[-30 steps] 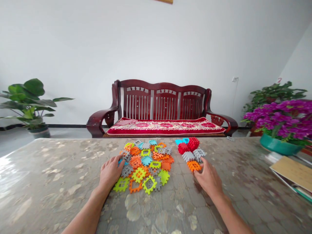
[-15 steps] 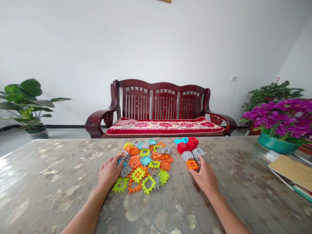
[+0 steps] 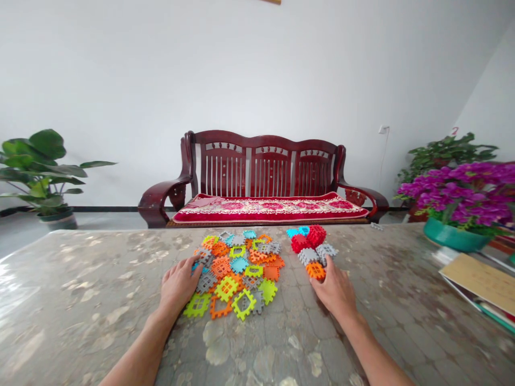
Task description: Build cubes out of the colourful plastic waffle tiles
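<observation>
On the left of the table lies a loose heap of flat plastic interlocking tiles (image 3: 226,288) in orange, lime green, grey and blue, some with window-like cut-outs. My left hand (image 3: 179,284) lies flat at the heap's left edge, its fingertips touching the tiles near a blue one. To the right stand small sorted stacks: red tiles (image 3: 316,235), blue tiles (image 3: 298,231), grey tiles (image 3: 308,256) and orange tiles (image 3: 315,271). The thumb and fingers of my right hand (image 3: 335,287) bracket the near right corner of the orange stack; the undersides of the fingers are hidden.
A teal pot of purple flowers (image 3: 458,234) and a cardboard-topped pile of books (image 3: 480,279) occupy the table's right side. One grey tile (image 3: 376,227) lies near the far edge. Beyond the table (image 3: 100,279) is a wooden bench (image 3: 269,161), with a potted plant (image 3: 58,219) at left.
Both hands keep their places at the heap and the orange stack. The whole view has shifted very slightly; no tile has visibly moved.
</observation>
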### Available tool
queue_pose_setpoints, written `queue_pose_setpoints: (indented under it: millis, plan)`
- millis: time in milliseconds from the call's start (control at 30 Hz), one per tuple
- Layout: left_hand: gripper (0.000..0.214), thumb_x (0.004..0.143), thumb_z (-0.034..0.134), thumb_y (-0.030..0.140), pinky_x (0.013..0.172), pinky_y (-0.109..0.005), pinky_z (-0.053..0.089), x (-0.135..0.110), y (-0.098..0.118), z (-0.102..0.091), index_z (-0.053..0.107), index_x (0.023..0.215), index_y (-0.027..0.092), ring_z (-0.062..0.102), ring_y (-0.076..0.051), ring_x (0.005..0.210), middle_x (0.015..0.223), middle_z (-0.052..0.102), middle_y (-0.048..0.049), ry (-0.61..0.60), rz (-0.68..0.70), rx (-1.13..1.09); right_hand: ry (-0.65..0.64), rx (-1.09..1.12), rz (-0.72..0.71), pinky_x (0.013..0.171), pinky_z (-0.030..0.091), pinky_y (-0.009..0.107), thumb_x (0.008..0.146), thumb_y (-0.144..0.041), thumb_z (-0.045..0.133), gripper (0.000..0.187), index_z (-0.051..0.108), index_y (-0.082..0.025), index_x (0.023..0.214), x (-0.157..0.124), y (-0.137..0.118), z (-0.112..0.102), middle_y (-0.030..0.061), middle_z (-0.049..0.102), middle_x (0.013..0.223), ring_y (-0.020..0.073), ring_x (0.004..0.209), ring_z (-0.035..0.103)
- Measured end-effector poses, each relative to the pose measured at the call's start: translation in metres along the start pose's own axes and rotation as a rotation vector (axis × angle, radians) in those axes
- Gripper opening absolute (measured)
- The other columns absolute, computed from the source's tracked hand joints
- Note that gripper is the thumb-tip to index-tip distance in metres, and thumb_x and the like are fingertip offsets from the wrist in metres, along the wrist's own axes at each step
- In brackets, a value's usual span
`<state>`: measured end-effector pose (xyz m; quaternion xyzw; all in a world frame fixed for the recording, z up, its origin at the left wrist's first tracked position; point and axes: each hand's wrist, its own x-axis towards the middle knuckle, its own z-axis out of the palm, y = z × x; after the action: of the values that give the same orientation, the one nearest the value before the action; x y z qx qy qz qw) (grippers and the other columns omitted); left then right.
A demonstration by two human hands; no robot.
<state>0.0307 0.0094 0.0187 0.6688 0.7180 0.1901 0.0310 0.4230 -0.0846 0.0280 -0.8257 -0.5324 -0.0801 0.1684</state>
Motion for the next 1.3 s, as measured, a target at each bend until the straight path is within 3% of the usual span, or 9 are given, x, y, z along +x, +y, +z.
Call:
queue_pose_setpoints:
  millis: [600,767,900,1067,1300]
  plan:
    - [0.048,0.093,0.031,0.044,0.103,-0.043,0.036,0.000,0.000,-0.001,0.057,0.129,0.024,0.056,-0.029,0.119,0.130,0.062,-0.0090,-0.016,-0.003,0.014,-0.032,-0.054,0.024,0.082,0.043,0.038,0.080,-0.037,0.056,0.061,0.043,-0.014,0.135,-0.003,-0.007,-0.005,0.0146,0.067,0.110,0.0304,0.101,0.062]
    - [0.047,0.093,0.032,0.043,0.103,-0.043,0.037,0.000,0.000,0.000,0.058,0.127,0.025,0.056,-0.028,0.118,0.130,0.062,-0.0096,-0.004,-0.006,0.008,0.017,0.098,0.039,0.083,0.045,0.036,0.079,-0.050,0.055,0.063,0.044,-0.018,0.132,0.002,0.011,-0.001,0.0098,0.066,0.114,0.0284,0.103,0.061]
    - [0.047,0.092,0.032,0.043,0.103,-0.043,0.037,0.000,-0.001,0.001,0.058,0.127,0.025,0.056,-0.028,0.118,0.129,0.062,-0.0097,0.000,0.001,0.004,0.127,0.254,0.111,0.088,0.045,0.035,0.078,-0.042,0.055,0.058,0.044,-0.020,0.130,0.018,0.034,0.012,0.0073,0.064,0.116,0.0252,0.104,0.060]
    - [0.047,0.092,0.033,0.043,0.102,-0.044,0.037,0.001,-0.002,0.002,0.059,0.126,0.025,0.057,-0.029,0.118,0.129,0.062,-0.0102,-0.001,-0.002,0.000,0.035,0.321,0.186,0.088,0.046,0.034,0.075,-0.036,0.058,0.072,0.035,-0.016,0.140,0.038,0.047,0.028,0.0115,0.062,0.121,0.0249,0.104,0.062]
    - [0.047,0.092,0.032,0.044,0.102,-0.044,0.037,0.002,-0.003,0.003,0.058,0.127,0.026,0.057,-0.028,0.117,0.129,0.062,-0.0091,0.003,0.000,0.007,-0.044,0.184,0.208,0.089,0.046,0.039,0.074,-0.048,0.059,0.084,0.028,-0.015,0.146,0.049,0.036,0.017,0.0142,0.059,0.129,0.0311,0.115,0.057]
